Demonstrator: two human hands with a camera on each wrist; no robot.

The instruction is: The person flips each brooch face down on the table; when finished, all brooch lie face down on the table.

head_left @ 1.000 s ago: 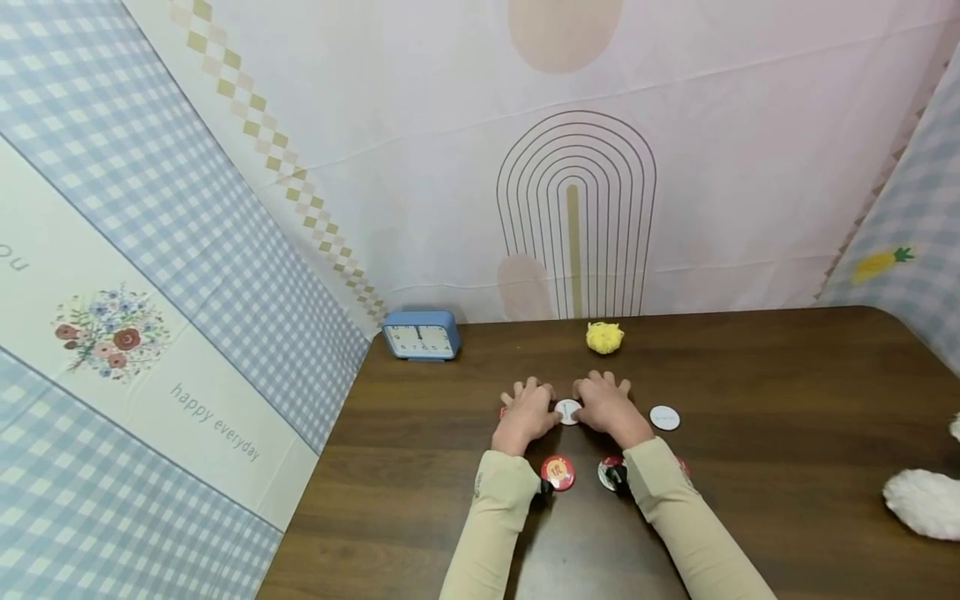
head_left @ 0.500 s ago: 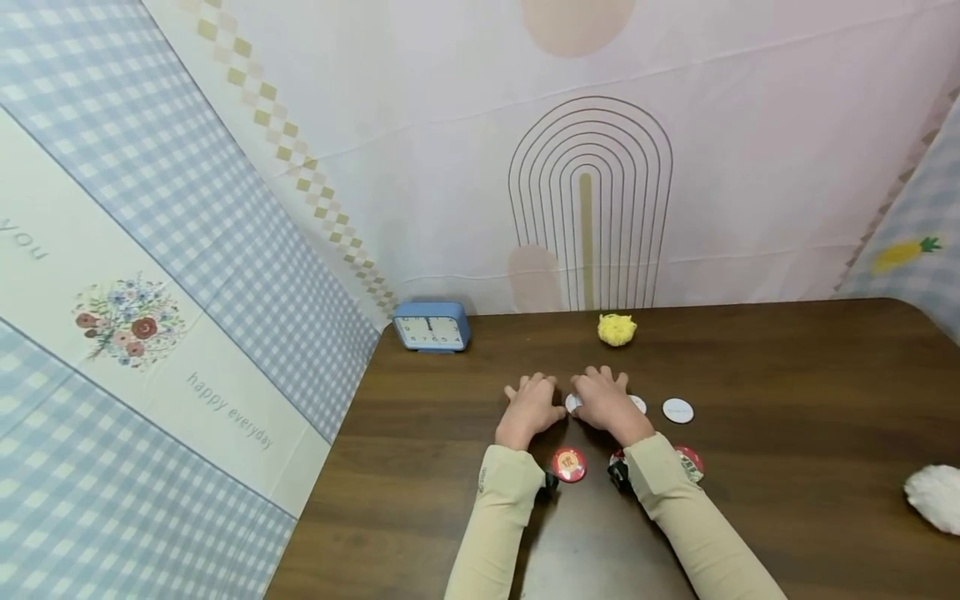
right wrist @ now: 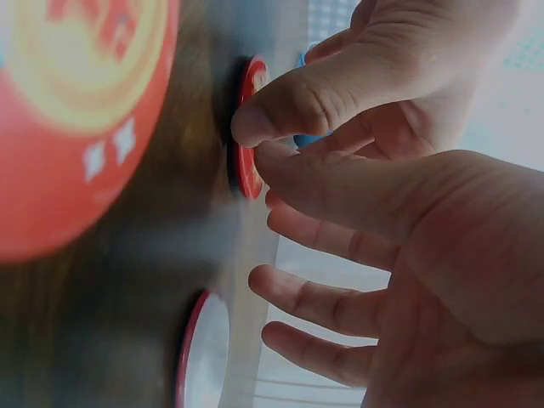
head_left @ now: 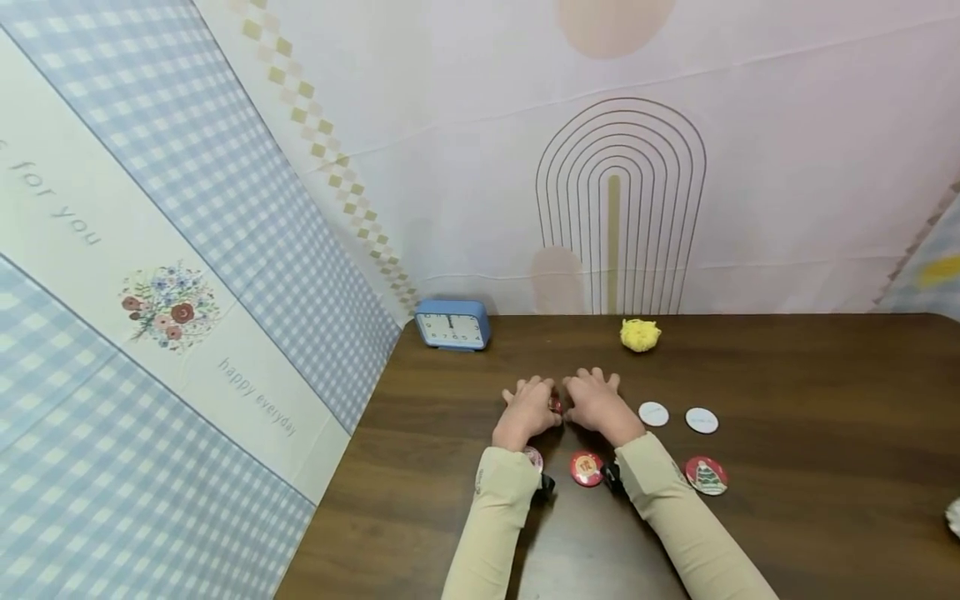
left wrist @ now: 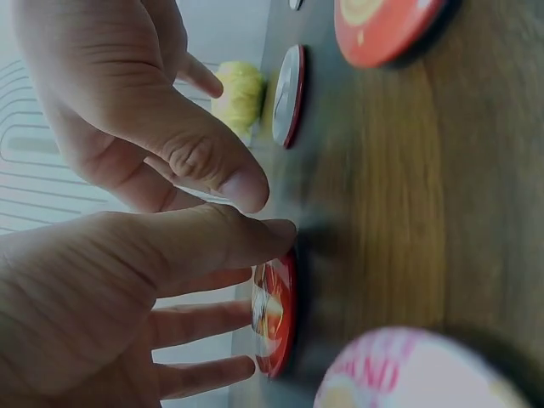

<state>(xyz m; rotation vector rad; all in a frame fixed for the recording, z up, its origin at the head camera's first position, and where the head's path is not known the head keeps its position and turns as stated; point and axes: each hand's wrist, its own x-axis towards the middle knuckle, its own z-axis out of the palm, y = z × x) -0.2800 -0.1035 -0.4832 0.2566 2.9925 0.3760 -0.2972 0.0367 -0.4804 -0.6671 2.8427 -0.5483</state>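
A red round badge [head_left: 555, 406] lies on the dark wooden table between my two hands. My left hand [head_left: 527, 412] is over its left side, with straight, spread fingers; the thumb [left wrist: 268, 238] is at the badge's near edge and the fingertips overlap it in the left wrist view. Just to the right, my right hand [head_left: 597, 406] has its fingers spread and its thumb [right wrist: 276, 157] tip close to the left thumb at the same badge. A white round badge [right wrist: 208, 353] with a red rim lies beside the right hand's fingers.
White badges [head_left: 653, 414] lie to the right. Nearer are a red badge [head_left: 587, 468], a tree-patterned badge [head_left: 706, 475] and a pink-and-white badge [head_left: 533, 458] partly under the left wrist. A blue clock [head_left: 452, 325] and yellow pompom [head_left: 640, 335] stand near the wall.
Both hands have shifted left along the table, from the white badge to the red one. Another white badge has come into view right of my right hand. The head view has turned slightly left.
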